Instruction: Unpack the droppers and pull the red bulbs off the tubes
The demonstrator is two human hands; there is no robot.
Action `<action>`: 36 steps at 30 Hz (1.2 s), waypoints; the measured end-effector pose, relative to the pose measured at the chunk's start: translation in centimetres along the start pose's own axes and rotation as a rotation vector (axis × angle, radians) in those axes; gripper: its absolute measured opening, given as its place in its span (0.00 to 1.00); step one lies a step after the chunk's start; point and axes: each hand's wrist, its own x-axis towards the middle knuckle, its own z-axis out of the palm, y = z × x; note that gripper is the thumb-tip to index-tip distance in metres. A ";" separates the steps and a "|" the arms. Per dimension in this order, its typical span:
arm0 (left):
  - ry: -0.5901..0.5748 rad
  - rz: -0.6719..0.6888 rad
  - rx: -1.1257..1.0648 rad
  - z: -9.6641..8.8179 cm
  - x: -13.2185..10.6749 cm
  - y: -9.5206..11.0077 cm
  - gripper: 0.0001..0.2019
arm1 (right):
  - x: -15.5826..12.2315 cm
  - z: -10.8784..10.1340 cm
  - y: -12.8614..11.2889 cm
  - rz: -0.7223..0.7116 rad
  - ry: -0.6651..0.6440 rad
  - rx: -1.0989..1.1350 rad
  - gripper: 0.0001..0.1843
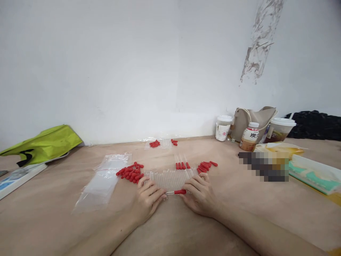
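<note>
My left hand (pixel 148 199) and my right hand (pixel 199 193) rest on the table and together hold one clear dropper tube with a red rubber bulb (pixel 176 192) between their fingertips. The left fingers pinch the clear glass end, the right fingers pinch the red bulb end. Just behind the hands lies a row of several clear glass tubes (pixel 172 177). A heap of loose red bulbs (pixel 131 172) sits to the left of the row, another group of red bulbs (pixel 206 166) to the right, and a few finished droppers (pixel 182 165) behind.
Clear zip bags (pixel 103 179) lie on the left. A green bag (pixel 44 142) and a book are at far left. Cups (pixel 279 129), a bottle (pixel 249 137) and a beige handbag (pixel 253 121) stand at the back right by the wall. More droppers (pixel 162 143) lie farther back.
</note>
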 end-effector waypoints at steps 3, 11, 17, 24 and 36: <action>0.005 0.020 0.018 -0.1 0.1 0.3 0.06 | -0.2 0.3 0.1 -0.053 -0.016 -0.004 0.07; -0.005 0.022 0.029 -0.6 0.2 0.7 0.07 | -0.4 0.2 0.1 -0.113 -0.062 -0.062 0.09; 0.007 0.026 0.027 -0.9 0.5 1.0 0.09 | -0.3 -0.1 0.2 -0.163 -0.062 -0.061 0.11; 0.025 0.024 0.005 -0.6 -0.2 0.6 0.08 | -0.7 -0.5 0.3 -0.167 -0.055 -0.039 0.10; 0.030 -0.271 0.019 0.1 -1.7 -3.6 0.17 | -1.6 -0.8 8.5 0.631 0.086 0.261 0.14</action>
